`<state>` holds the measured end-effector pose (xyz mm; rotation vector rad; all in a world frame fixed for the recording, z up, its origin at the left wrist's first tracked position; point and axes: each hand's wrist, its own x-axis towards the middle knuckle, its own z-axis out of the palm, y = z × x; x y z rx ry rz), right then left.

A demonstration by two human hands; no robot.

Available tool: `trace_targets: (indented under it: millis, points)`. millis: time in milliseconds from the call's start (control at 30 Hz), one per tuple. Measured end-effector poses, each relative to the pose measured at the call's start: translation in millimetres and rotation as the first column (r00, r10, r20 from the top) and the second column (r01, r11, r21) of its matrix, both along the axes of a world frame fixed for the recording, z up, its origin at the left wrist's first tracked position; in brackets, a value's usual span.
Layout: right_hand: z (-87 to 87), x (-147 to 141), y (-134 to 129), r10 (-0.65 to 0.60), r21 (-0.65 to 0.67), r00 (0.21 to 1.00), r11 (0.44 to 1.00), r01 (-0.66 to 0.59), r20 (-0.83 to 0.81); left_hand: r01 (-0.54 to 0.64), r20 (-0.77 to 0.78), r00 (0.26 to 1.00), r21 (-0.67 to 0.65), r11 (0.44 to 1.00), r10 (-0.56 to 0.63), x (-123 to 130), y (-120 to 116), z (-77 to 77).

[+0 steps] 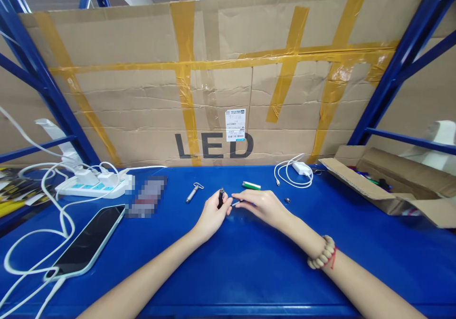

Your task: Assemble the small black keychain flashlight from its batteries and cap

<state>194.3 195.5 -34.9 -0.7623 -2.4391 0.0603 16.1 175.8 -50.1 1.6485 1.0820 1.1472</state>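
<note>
Left hand (211,217): curled mostly closed, holding a black tube (221,198) roughly upright between thumb and fingers. Right hand (265,205): bent at the knuckles, thumb and fingertips nearly together, pinching a thin rod (238,202) just beside the left thumb. Too small to tell whether touching the tube. Held near each other over the middle of the blue counter (267,271). Just beyond the right hand, a green and silver stick (251,185); to the left, a silver tool (193,194) with a loop; to the right, a small dark piece (287,200); farther off, a white charger (301,168) and an open cardboard box (356,182)
</note>
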Motion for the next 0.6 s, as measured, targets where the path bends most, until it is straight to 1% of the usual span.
trace_targets:
  millis: [133,300,433,600]
  points:
    - [-0.5,-1.7,-0.6,0.015,0.018,0.995,1.0,-0.017,0.096,0.004,-0.047,0.999,0.049,0.999,-0.002,-1.6,-1.0,-2.1]
    - [-0.9,-4.4,-2.6,0.045,-0.033,0.981,0.999,-0.039,0.189,0.024,-0.124,0.992,0.066,0.998,-0.015,-3.7,-1.7,-1.8]
    - [-2.0,-5.2,-2.7,0.06,-0.071,0.975,0.996,-0.046,0.213,0.043,-0.171,0.985,0.067,0.997,-0.031,-4.5,-2.2,-0.2]
    - [-0.7,-6.5,-4.3,0.056,-0.102,0.976,0.994,-0.035,0.211,0.05,-0.171,0.985,0.072,0.996,-0.037,-3.3,-2.3,-1.1]
